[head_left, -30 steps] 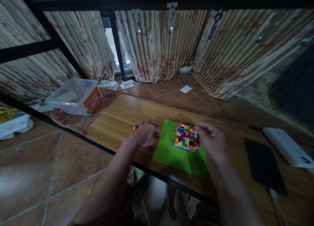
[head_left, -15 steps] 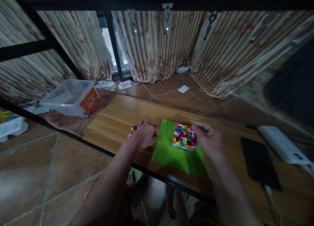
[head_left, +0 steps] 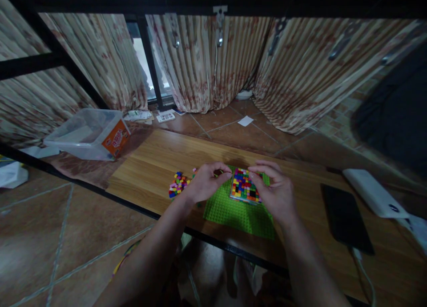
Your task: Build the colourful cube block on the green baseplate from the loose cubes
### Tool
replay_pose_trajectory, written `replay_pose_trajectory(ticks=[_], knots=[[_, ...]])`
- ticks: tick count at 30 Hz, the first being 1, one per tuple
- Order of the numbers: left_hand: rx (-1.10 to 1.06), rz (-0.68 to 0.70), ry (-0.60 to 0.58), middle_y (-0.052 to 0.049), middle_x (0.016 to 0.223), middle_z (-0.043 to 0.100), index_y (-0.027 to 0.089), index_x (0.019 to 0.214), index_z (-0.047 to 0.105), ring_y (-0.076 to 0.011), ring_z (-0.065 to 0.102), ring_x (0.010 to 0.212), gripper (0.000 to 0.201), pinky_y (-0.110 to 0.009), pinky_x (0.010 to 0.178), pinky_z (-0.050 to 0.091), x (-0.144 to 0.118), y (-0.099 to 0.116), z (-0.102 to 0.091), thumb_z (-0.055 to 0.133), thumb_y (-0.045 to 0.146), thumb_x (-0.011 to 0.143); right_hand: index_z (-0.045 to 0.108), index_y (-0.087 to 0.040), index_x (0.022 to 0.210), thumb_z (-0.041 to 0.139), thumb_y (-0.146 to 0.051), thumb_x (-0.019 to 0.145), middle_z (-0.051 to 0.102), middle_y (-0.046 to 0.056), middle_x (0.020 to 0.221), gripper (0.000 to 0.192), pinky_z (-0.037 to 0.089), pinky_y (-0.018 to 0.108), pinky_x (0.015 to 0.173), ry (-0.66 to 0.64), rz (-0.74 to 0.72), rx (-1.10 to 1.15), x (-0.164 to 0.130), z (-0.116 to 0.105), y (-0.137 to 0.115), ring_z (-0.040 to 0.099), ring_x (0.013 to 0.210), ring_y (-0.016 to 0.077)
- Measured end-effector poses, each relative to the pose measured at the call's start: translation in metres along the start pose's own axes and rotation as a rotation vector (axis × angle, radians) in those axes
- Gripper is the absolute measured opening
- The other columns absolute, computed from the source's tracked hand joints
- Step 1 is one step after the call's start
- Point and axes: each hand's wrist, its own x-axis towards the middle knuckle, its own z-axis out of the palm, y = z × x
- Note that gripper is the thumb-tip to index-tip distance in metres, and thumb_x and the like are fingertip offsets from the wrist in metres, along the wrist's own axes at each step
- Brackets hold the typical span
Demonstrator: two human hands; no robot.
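Observation:
A block built of many coloured toy bricks [head_left: 243, 186] stands on a green studded baseplate [head_left: 240, 218], with a few dark gaps in its top. My left hand [head_left: 208, 180] is at the block's left edge, thumb and forefinger pinched together; whatever sits between the tips is too small to make out. On the block's right side lies my right hand [head_left: 275, 189], its fingers bent and its thumb against the upper right of the block. Its fingertips are partly hidden. Left of my left hand is a pile of loose small bricks [head_left: 178, 185], partly covered by that hand.
The wooden table [head_left: 147, 165] has a dark front edge. At its right lie a black phone [head_left: 347, 218] with a cable and a white power bank [head_left: 375, 193]. A clear plastic box [head_left: 88, 136] with an orange label stands beyond the left end, near the curtains [head_left: 196, 67].
My left hand has come from the loose brick pile rightward to the block's left edge. My right hand has shifted slightly inward over the block. The camera view has turned a little.

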Motion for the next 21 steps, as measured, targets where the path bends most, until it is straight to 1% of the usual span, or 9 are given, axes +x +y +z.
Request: replay_pose_trajectory(ticks=[4,7,10,13,16,19,21], knots=[[-0.310,-0.080,-0.049,0.000,0.075,0.061,0.011,0.090,0.066,-0.0097,0.051,0.068,0.021,-0.024,0.068,0.041,0.001,0.001,0.012,0.062,0.030,0.082,0.073,-0.027,0.094,0.062,-0.029,0.084,0.063,0.005,0.115,0.015,0.046,0.040,0.097,-0.113,-0.066,0.045,-0.003,0.005,-0.001,0.061,0.109,0.0213],[-0.432,-0.122,-0.081,0.001,0.072,0.059,0.011,0.089,0.066,-0.0081,0.048,0.064,0.027,-0.023,0.065,0.038,0.001,0.000,0.016,0.066,0.036,0.079,0.073,-0.028,0.097,0.062,-0.028,0.084,0.062,0.005,0.117,0.017,0.046,0.040,0.097,-0.153,-0.093,0.037,-0.005,0.007,-0.001,0.060,0.110,0.0214],[-0.498,-0.153,-0.100,0.001,0.072,0.058,0.012,0.085,0.066,-0.0078,0.048,0.064,0.033,-0.022,0.063,0.037,0.000,-0.001,0.018,0.069,0.043,0.076,0.072,-0.029,0.099,0.063,-0.030,0.084,0.062,0.005,0.118,0.017,0.046,0.040,0.097,-0.171,-0.087,0.029,-0.005,0.007,-0.006,0.059,0.111,0.0218],[-0.524,-0.169,-0.096,0.000,0.072,0.058,0.011,0.082,0.065,-0.0079,0.048,0.064,0.036,-0.022,0.062,0.037,-0.001,0.001,0.020,0.071,0.046,0.074,0.072,-0.030,0.099,0.063,-0.033,0.085,0.063,0.005,0.117,0.017,0.047,0.040,0.097,-0.171,-0.080,0.034,-0.006,0.009,-0.010,0.060,0.110,0.0215],[-0.503,-0.162,-0.107,-0.001,0.072,0.060,0.012,0.080,0.065,-0.0083,0.049,0.064,0.039,-0.021,0.061,0.038,-0.001,0.004,0.018,0.070,0.049,0.074,0.073,-0.029,0.093,0.064,-0.033,0.084,0.064,0.005,0.116,0.013,0.047,0.040,0.096,-0.153,-0.079,0.038,-0.006,0.012,-0.011,0.061,0.108,0.0217],[-0.391,-0.146,-0.116,-0.001,0.071,0.060,0.013,0.078,0.064,-0.0089,0.050,0.063,0.039,-0.021,0.060,0.038,0.001,0.003,0.005,0.064,0.051,0.077,0.073,-0.028,0.088,0.065,-0.033,0.082,0.065,0.005,0.113,0.011,0.047,0.041,0.095,-0.123,-0.060,0.026,-0.005,0.013,-0.008,0.062,0.106,0.0225],[-0.280,-0.131,-0.066,0.000,0.067,0.058,0.013,0.075,0.063,-0.0087,0.049,0.061,0.037,-0.021,0.058,0.038,0.002,-0.002,-0.008,0.061,0.050,0.080,0.074,-0.027,0.087,0.064,-0.034,0.082,0.066,0.005,0.110,0.013,0.047,0.042,0.095,-0.082,-0.031,0.014,-0.003,0.011,-0.004,0.062,0.104,0.0229]])
